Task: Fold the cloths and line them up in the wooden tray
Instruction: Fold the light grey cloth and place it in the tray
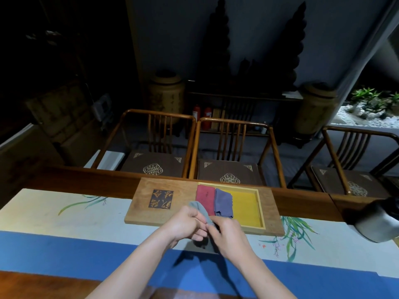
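1. The room: dim, a grey wall behind, three wooden chairs (231,152) with patterned cushions facing me across the bench, two big yellowish jars (166,96) on the floor behind them, two red extinguishers (201,117) between, and green plants (375,102) in daylight far right.
2. The bench (90,175): dark wood, covered near me by a runner (64,240) that is pale with painted leaves and has a blue band closer to me. A dark, blurred object (375,219) sits at the right edge; I cannot tell what it is.
3. The tray (269,210): a wooden slab lying across the runner's far edge, carved characters on its left part, a yellow-floored recess on its right.
4. Done so far, as I judge it: two folded cloths lie side by side at the left end of the recess, the red cloth (205,196) leftmost and the purple cloth (224,202) touching its right side. The rest of the yellow floor to their right is bare.
5. In hand: the grey cloth (199,209), held up in the air just in front of the tray's near edge, partly bunched, so its fold looks unfinished.
6. My left hand (185,223) has its fingers curled round the cloth's upper part; my right hand (226,234) pinches its lower end. Both are grasping it.
7. Left to do: finish the grey fold and lay it next to the purple one. I see no other loose cloths.
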